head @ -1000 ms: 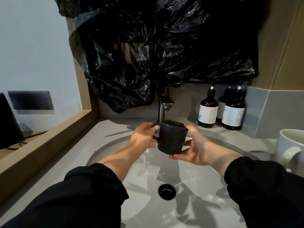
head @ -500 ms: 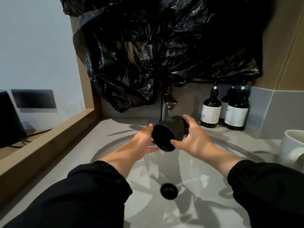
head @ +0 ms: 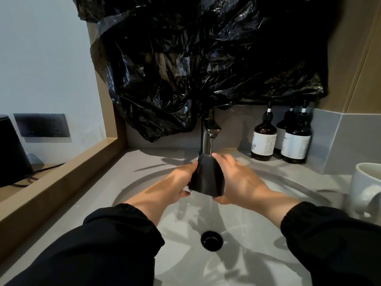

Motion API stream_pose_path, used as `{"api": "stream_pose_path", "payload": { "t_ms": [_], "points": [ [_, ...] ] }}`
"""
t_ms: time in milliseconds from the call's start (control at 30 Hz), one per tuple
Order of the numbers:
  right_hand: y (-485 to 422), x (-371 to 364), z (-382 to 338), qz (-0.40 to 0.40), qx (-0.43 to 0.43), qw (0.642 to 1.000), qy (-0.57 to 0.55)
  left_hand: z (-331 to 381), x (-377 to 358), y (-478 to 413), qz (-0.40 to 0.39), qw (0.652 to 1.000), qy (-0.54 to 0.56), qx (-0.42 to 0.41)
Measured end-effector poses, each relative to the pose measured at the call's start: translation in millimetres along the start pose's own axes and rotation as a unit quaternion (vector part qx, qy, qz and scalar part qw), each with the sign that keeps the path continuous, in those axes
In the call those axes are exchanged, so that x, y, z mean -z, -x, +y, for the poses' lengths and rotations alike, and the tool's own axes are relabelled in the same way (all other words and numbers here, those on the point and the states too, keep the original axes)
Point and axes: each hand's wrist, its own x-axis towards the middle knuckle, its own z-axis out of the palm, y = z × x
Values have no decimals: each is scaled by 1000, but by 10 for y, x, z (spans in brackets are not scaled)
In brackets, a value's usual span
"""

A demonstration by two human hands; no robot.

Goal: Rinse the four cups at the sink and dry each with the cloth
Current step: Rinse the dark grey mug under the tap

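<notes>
Black cup [head: 207, 178] held under the running faucet [head: 210, 133], above the sink [head: 257, 234]; gripped on its left by the left hand [head: 175, 182], clasped on its right by the right hand [head: 241, 180]. White mug [head: 367, 186] at far right; pump bottles [head: 263, 139] behind.

Centre of frame: I read the cup [head: 207, 178] directly under the spout of the faucet [head: 208, 133] and over the sink basin [head: 257, 234], gripped between the left hand [head: 173, 186] on its left and the right hand [head: 239, 182] on its right. Below it, the drain [head: 211, 240] sits in the basin floor. Behind the faucet, upper centre, hangs a plastic sheet [head: 185, 69]. Right of the faucet, three bottles [head: 263, 139] stand at the back of the counter; a mug [head: 367, 188] stands at the right edge. A ledge [head: 61, 174] runs along the left.
</notes>
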Motion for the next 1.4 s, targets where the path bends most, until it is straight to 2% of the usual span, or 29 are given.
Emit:
{"api": "stream_pose_path", "payload": {
  "t_ms": [133, 267, 400, 633, 833, 1133, 1400],
  "points": [
    [-9, -32, -47, 0, 39, 999, 16, 29, 16, 12, -7, 999, 39, -18],
    [-7, 19, -36, 10, 46, 999, 22, 45, 11, 19, -11, 999, 29, -37],
    [6, 52, -28, 19, 15, 1000, 16, 37, -7, 40, -46, 996, 0, -72],
    [-16, 44, -12, 36, -67, 996, -48, -9, -10, 6, -36, 993, -71, -83],
    [12, 75, 5, 45, -81, 994, -61, -16, 23, 15, -60, 990, -95, -89],
    [81, 103, -29, 17, 5, 1000, 12, -10, 59, 83, -94, 987, -94, -88],
    [48, 90, -7, 24, 31, 999, 2, 7, 38, 87, -112, 986, -51, -117]
  ]
}}
